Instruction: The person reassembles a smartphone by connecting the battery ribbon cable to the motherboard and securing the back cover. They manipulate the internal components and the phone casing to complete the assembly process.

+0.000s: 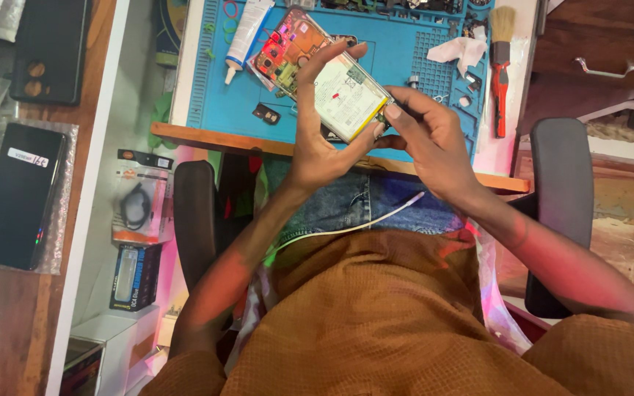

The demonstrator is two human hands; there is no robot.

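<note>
An opened phone [322,73] with its back cover off is held tilted above the near edge of the counter [258,143], just over the blue work mat [398,51]. Its upper part shows red and orange circuit boards with small pink and purple glints, and its lower part is filled by a large white battery with a yellow strip along one side. The left hand [324,132] grasps the phone from below and behind: the palm and thumb cradle the lower edge, while a long finger reaches up across the battery toward the boards, so the hand is partly curled rather than clenched. The right hand [423,132] is closed in a pinch at the phone's lower right corner, thumb and forefinger pressed together against the edge by the yellow strip; whether a small tool sits between them I cannot tell. On the mat behind the phone lie a white glue tube [246,33] just beside its top end, a crumpled white tissue [462,51], and a red-handled brush [500,70] near the mat's right edge. A white cable [361,224] runs across the person's lap below the hands. To the far left, well apart, a dark phone [16,194] rests in a clear wrapper.
</note>
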